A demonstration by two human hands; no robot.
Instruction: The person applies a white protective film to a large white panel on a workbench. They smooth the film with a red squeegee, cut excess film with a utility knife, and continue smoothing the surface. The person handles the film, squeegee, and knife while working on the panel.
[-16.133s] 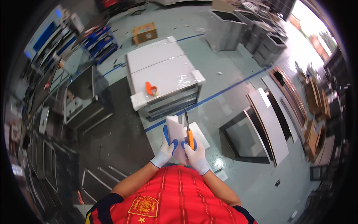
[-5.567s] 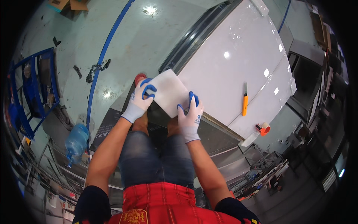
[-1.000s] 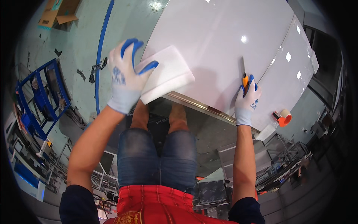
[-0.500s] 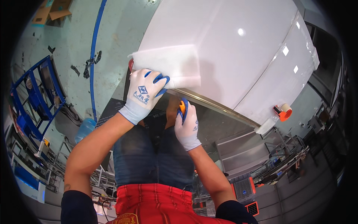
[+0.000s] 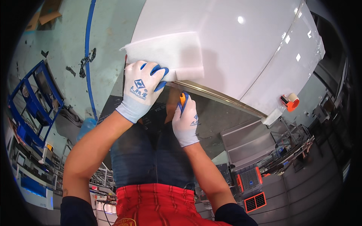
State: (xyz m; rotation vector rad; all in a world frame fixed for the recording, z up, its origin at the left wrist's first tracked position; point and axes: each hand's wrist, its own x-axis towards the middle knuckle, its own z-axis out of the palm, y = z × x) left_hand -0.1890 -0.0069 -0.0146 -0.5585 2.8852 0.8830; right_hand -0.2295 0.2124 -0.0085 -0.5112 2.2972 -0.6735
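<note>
A white foam sheet (image 5: 162, 47) lies folded over the near left corner of a large glossy white panel (image 5: 233, 49). My left hand (image 5: 143, 83), in a white glove with blue fingertips, is closed on the sheet at the panel's edge. Just right of those fingers, a short slit parts the sheet's lower edge. My right hand (image 5: 185, 119), gloved alike, is closed round an orange utility knife (image 5: 183, 99). Its thin blade points up toward the slit; whether the tip touches the foam I cannot tell.
Gold-coloured trim (image 5: 222, 97) runs along the panel's near edge. A tape dispenser (image 5: 290, 102) sits at the panel's right corner, beside a white foam block (image 5: 271, 116). A blue metal frame (image 5: 36, 105) stands on the floor at left; a cardboard box (image 5: 47, 15) lies farther off.
The whole view has shifted slightly. My right hand and the knife have moved slightly down from the sheet's edge, and the slit shows more plainly. My left hand keeps its hold.
</note>
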